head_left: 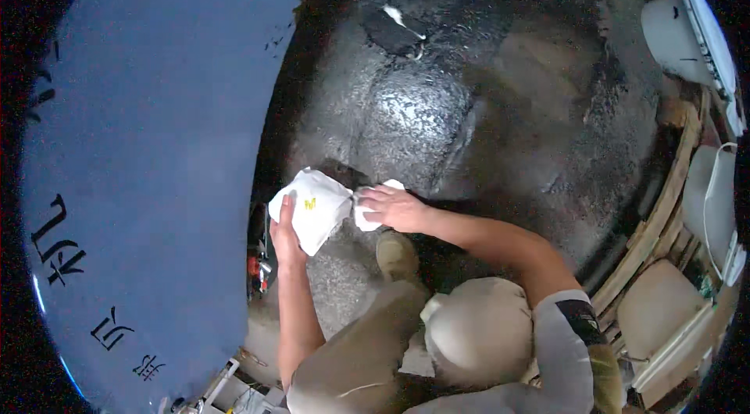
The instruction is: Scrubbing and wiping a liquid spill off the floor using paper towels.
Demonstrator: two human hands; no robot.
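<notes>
My left hand [283,233] grips the edge of a white cloth [312,207] with a small yellow mark, held just above the wet dark floor [437,117]. My right hand [394,207] pinches the cloth's other end, where a bunched white part [366,216] shows under the fingers. Both hands hold the cloth between them, close to the side of a big blue machine body [148,148]. My knees and a tan shoe [397,254] are right below the hands.
A black patch with a white scrap [394,23] lies farther off on the floor. White plastic containers [687,31] and wooden pallet slats [656,219] stand at the right. Small red and metal parts [258,269] sit at the base of the blue body.
</notes>
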